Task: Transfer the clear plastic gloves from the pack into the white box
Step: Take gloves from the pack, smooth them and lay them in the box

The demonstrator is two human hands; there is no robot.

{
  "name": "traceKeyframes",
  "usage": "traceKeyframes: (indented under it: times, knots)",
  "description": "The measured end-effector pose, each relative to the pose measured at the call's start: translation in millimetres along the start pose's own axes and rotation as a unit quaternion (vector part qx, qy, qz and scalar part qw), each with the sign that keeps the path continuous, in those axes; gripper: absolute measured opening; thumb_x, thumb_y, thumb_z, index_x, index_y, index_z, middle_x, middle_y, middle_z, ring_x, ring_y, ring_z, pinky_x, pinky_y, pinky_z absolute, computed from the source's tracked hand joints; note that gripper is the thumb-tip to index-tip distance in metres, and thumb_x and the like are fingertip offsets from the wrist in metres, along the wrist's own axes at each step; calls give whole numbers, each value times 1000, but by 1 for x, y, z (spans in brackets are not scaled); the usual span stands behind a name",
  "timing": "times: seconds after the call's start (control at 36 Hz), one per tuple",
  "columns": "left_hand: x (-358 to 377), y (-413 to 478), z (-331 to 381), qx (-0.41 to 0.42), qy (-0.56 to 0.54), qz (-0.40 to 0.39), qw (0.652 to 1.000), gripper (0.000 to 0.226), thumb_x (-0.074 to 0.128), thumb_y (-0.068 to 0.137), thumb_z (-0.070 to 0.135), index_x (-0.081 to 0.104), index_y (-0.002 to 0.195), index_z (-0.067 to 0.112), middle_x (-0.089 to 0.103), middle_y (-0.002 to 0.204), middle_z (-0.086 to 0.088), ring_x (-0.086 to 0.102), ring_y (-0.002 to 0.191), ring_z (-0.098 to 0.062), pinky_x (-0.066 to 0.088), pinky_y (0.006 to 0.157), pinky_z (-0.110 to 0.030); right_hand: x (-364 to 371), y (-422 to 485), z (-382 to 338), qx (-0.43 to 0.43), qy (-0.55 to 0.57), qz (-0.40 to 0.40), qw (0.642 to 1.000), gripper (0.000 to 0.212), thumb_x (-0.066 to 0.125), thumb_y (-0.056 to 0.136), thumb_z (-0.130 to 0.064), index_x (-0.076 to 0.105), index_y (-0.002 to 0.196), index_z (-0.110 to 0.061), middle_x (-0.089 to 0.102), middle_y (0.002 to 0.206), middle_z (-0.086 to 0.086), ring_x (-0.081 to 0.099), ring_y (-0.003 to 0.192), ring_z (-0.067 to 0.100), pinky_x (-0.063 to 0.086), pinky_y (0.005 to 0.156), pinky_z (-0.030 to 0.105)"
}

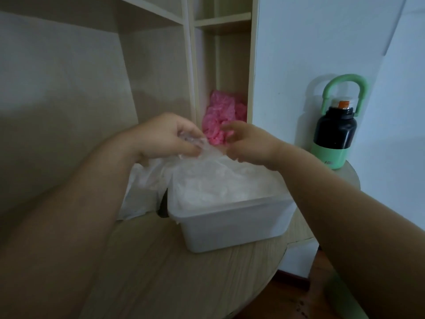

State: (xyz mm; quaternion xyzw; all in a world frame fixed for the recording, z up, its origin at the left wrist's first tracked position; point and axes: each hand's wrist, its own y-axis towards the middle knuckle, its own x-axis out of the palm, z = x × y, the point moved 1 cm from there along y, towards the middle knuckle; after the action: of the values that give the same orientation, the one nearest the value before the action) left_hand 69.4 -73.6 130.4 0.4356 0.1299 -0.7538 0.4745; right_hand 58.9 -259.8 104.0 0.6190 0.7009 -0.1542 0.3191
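Observation:
A white plastic box [232,224] stands on the round wooden table, filled near its rim with clear plastic gloves [220,183]. To its left lies the thin plastic pack [140,192], partly under my left forearm. My left hand [165,137] hovers above the box's far left corner and pinches a crumpled clear glove [195,143] between thumb and fingers. My right hand [248,141] is just to the right of it, fingers loosely curled towards the same glove; whether they touch it is unclear.
A pink crumpled plastic bundle [223,118] sits in the narrow shelf compartment behind my hands. A black and green bottle [335,125] with a loop handle stands at the table's right edge against the white wall. The table's [161,261] rounded front edge drops to the floor.

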Motion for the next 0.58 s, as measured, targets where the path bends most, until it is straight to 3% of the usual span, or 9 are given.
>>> traceKeyframes:
  times: [0.08, 0.14, 0.19, 0.25, 0.33, 0.42, 0.47, 0.53, 0.58]
  knots:
    - [-8, -6, 1, 14, -164, 39, 986, 16, 73, 74, 14, 72, 86, 25, 72, 76, 5, 62, 67, -3, 48, 62, -16, 5, 3, -5, 1, 117, -42, 992, 86, 68, 79, -8, 20, 149, -26, 39, 143, 6, 48, 117, 22, 43, 95, 31]
    - [-8, -6, -3, 8, -266, 38, 963, 14, 69, 67, 19, 74, 80, 22, 71, 77, 3, 62, 73, -8, 50, 71, -24, 7, 3, -7, -1, 158, -50, 986, 86, 74, 77, -18, 26, 147, -27, 43, 139, 2, 47, 121, 23, 40, 100, 35]
    - [-9, -6, -6, 6, -324, 38, 945, 13, 68, 64, 20, 76, 74, 23, 71, 79, 0, 62, 78, -13, 51, 75, -27, 6, 1, -11, -18, 186, -25, 982, 55, 73, 78, -24, 51, 129, -21, 59, 117, -1, 57, 106, 16, 43, 93, 30]
    - [-9, -4, -8, 1, -355, 44, 934, 13, 66, 68, 17, 77, 69, 24, 71, 76, 2, 66, 72, -9, 55, 68, -21, 3, -1, -14, -40, 225, 15, 974, 11, 69, 83, -23, 64, 91, -17, 65, 90, 0, 60, 85, 15, 44, 82, 28]
    - [-7, 2, -13, -13, -430, 70, 900, 30, 58, 82, 7, 74, 61, 22, 69, 67, 5, 66, 62, -5, 55, 61, -18, -3, 0, -13, -41, 310, 61, 948, 18, 63, 88, -16, 56, 72, -12, 60, 75, 6, 55, 74, 23, 46, 69, 29]
    - [-6, 7, -14, -24, -475, 73, 877, 16, 57, 83, 10, 68, 75, 18, 68, 68, 2, 66, 61, -8, 54, 56, -20, -10, -2, -12, -40, 295, 79, 951, 15, 65, 87, -21, 61, 76, -12, 63, 77, 7, 57, 72, 21, 43, 65, 26]
    - [-3, 11, -15, -44, -507, 78, 857, 19, 50, 93, 9, 64, 81, 16, 69, 69, 3, 67, 63, -9, 55, 56, -22, -14, -8, -12, -15, 249, 86, 964, 11, 67, 85, -26, 67, 83, -15, 69, 83, 1, 62, 74, 14, 44, 64, 21]
    - [1, 14, -14, -51, -536, 75, 839, 25, 48, 95, 10, 64, 78, 16, 68, 68, 3, 67, 62, -9, 56, 59, -22, -17, -8, -8, 6, 216, 101, 971, 23, 67, 85, -27, 69, 95, -7, 71, 95, 6, 65, 83, 17, 49, 54, 15]
    - [7, 16, -14, -53, -539, 76, 837, 20, 48, 95, 8, 60, 80, 14, 67, 69, 1, 66, 62, -10, 56, 60, -22, -18, -8, -6, 27, 188, 136, 972, 36, 65, 88, -28, 67, 104, 4, 67, 109, 17, 63, 97, 24, 51, 60, 20]
